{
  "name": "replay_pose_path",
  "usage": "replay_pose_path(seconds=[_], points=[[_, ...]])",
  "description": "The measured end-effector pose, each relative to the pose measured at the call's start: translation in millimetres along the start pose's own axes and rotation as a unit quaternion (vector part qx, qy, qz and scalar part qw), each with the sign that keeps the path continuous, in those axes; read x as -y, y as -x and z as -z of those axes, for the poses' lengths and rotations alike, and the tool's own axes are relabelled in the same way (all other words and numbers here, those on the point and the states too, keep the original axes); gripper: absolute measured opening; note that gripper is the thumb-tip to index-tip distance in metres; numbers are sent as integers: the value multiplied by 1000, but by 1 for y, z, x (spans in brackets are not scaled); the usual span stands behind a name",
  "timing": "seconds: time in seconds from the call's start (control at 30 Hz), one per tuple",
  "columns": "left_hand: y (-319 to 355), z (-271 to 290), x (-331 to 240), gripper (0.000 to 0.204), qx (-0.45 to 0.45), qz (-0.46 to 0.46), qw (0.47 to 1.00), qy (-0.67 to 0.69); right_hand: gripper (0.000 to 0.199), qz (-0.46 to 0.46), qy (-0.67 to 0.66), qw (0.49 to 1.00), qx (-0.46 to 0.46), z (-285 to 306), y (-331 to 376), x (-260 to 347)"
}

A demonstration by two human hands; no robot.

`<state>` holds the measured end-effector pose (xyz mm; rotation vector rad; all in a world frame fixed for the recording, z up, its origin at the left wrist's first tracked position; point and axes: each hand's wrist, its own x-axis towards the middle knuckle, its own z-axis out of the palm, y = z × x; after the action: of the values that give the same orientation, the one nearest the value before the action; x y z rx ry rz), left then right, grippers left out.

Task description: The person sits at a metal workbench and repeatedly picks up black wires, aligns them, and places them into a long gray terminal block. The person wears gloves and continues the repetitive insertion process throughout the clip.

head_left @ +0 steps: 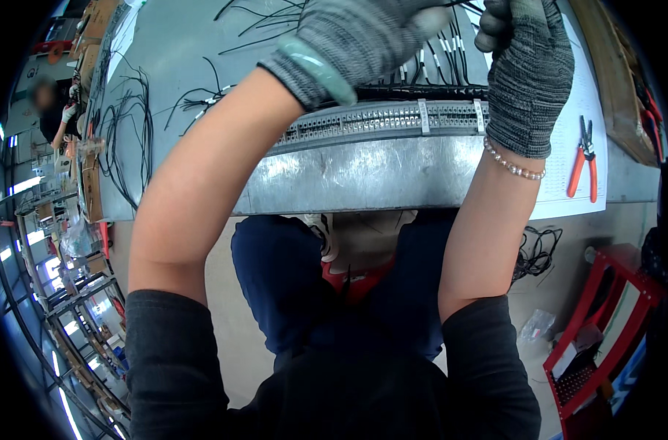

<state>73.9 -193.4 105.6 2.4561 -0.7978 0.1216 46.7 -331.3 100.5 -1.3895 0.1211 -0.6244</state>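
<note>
A: Where are the wires?

B: Black wires (463,66) fan out beyond the terminal strip (381,121) on the grey surface (180,44); a dark bundle (414,93) lies along the strip's far side. Some strands show between the gloved left hand (370,40) and right hand (528,73), at the top edge of view.

A: State of each grip?

B: Right: fingers curled beside the strands, partly cut off by the frame; cannot tell whether it is clenched on them. Left: blurred, fingers near the same strands; cannot tell.

A: Expected handling?

B: Judged light, flexible, slightly springy; insulation probably smooth under knit gloves. Best hold: a pinch on the insulated length beside the white sleeves (455,44), sparing the thin ends.

A: Labels, writing?

B: Sleeves may be marked; too small to read. Sheet (561,198) under the pliers (587,152) has faint print, illegible. No brand made out.
</note>
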Motion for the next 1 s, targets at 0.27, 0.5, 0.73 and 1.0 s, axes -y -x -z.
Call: replay_pose_path(seconds=[0.27,0.5,0.73,1.0], points=[[58,-30,82,38,181,223,951,-117,31,17,-114,993,36,-7,4,-8],[68,-39,131,37,210,266,941,-11,24,-25,268,893,361,-9,17,-76],[54,-50,129,33,207,219,949,-97,21,-76,445,749,484,-20,27,-89],[39,-41,127,32,300,145,915,-227,19,-138,412,763,478,-26,32,-81]])
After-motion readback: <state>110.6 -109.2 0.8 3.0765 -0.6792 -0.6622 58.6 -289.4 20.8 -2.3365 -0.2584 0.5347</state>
